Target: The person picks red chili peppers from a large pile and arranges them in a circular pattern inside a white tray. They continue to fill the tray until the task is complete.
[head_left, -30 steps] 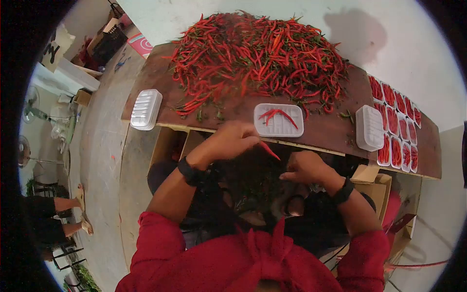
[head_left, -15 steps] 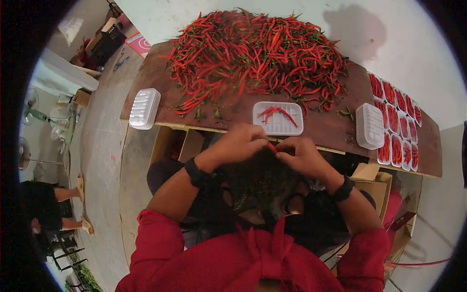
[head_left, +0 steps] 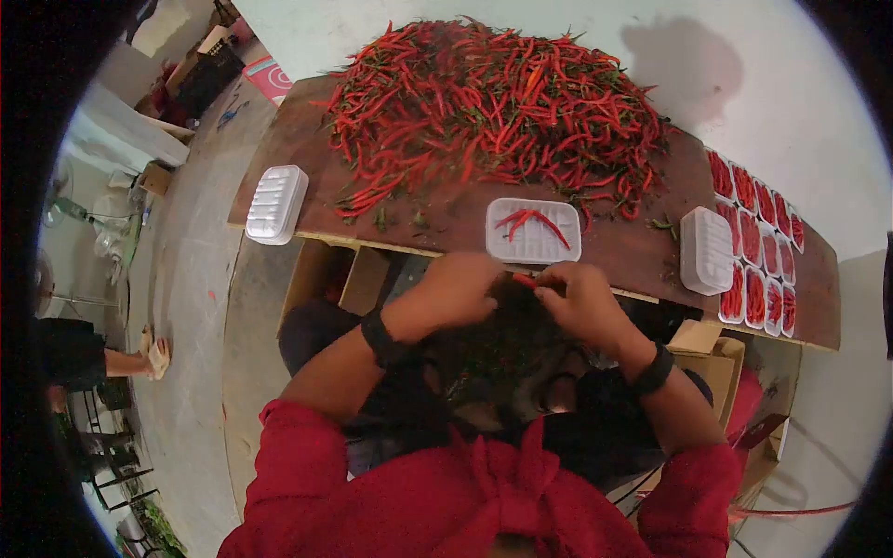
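Observation:
Just below the near table edge, my right hand (head_left: 581, 302) is closed on a red chili (head_left: 524, 279), its fingertips pinched at the chili's right end. My left hand (head_left: 454, 290) is closed beside the chili's left end, its fingers curled and somewhat blurred; what it holds, if anything, is hidden. Beyond my hands a white tray (head_left: 532, 251) on the table carries a few red chilies (head_left: 544, 223). Behind it lies a large heap of red chilies with green stems (head_left: 493, 112).
Stacked white trays stand at the table's left (head_left: 276, 206) and right (head_left: 707, 251). Filled chili trays (head_left: 752, 232) line the far right of the brown table (head_left: 321, 205). Cardboard boxes (head_left: 712, 363) sit below. Another person's legs (head_left: 126, 363) show at far left.
My left hand has moved slightly down and left, away from the chili's end. The other person's feet have shifted at the left, and the view has moved a little.

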### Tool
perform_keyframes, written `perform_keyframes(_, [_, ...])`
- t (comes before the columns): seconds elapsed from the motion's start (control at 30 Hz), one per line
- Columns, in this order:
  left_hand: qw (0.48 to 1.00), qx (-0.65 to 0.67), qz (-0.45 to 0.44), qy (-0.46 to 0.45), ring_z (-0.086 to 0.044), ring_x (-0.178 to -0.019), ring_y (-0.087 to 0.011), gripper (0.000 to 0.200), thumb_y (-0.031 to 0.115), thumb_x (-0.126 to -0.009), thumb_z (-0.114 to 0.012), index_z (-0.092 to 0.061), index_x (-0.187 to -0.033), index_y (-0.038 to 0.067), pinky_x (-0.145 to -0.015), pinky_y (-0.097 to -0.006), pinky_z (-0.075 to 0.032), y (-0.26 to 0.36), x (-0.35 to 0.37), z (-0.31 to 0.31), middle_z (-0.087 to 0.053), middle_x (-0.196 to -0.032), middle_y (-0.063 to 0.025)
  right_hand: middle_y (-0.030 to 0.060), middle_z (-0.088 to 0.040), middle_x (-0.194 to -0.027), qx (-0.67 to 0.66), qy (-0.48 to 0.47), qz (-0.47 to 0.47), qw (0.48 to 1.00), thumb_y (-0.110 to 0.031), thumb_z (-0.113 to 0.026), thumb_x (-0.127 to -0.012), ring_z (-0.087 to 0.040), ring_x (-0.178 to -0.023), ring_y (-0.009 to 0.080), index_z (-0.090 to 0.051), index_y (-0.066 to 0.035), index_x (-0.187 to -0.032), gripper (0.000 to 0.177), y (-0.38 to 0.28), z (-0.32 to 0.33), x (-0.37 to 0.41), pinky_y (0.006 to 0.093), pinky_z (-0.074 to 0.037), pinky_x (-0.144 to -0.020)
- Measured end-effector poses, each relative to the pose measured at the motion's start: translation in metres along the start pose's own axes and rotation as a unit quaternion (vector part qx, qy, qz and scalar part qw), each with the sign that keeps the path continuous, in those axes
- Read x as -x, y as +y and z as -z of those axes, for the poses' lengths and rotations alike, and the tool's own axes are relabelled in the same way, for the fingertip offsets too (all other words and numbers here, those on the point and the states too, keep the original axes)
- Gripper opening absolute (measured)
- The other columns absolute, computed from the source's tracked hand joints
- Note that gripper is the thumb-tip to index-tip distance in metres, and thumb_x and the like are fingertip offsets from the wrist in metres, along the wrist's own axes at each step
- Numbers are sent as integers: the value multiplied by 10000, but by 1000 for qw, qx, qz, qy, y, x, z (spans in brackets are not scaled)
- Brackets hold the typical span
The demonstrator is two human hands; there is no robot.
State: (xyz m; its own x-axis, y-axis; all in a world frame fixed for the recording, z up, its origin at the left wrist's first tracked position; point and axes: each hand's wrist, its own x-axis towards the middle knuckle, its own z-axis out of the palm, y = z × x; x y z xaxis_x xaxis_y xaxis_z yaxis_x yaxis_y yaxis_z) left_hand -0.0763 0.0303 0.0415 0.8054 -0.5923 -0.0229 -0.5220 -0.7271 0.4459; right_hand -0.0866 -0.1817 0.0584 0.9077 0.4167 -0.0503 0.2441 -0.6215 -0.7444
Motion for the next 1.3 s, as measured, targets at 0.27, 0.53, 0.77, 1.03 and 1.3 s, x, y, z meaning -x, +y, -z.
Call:
perform_keyframes(0.27, [981, 160, -22, 107, -583, -815, -361, 200, 149, -763, -624, -594, -923, 32, -714, -411, -474, 3, -20, 0, -610, -867, -163, 182, -645, -800, 11, 19, 2, 1000, -102, -620, -752, -639, -723, 271, -649, 17, -884, 180, 2, 3, -11, 343, -484, -656])
perform_keyframes(0.53, [978, 146, -21, 145, -582, -834, -357, 135, 123, -785, -594, -605, -893, 43, -717, -407, -466, -7, -37, -5, -610, -857, -158, 163, -647, -814, 83, 63, -30, 994, -120, -630, -730, -632, -749, 287, -648, 2, -853, 174, 16, 1, -30, 368, -486, -682])
perform_keyframes(0.77, [973, 71, -5, 220, -559, -791, -343, 162, 146, -769, -591, -602, -905, 60, -695, -429, -437, -21, -48, -4, -579, -836, -141, 130, -639, -846, 162, 96, -123, 974, -179, -641, -702, -618, -782, 298, -656, -46, -807, 171, 23, 7, -46, 392, -481, -691])
perform_keyframes(1.03, [967, -9, -17, 256, -530, -861, -297, 175, 150, -696, -619, -600, -857, 83, -699, -455, -403, -30, -57, -11, -559, -880, -89, 165, -636, -790, 220, 125, -111, 961, -231, -622, -691, -619, -748, 355, -654, -65, -772, 188, 31, 3, -60, 466, -488, -671])
perform_keyframes(1.3, [978, -20, -1, 205, -509, -914, -325, 238, 205, -749, -603, -596, -964, 103, -768, -446, -393, -27, -60, -12, -559, -935, -120, 173, -631, -795, 250, 107, -119, 955, -239, -607, -701, -619, -739, 356, -639, -44, -766, 208, 31, -5, -71, 464, -490, -656])
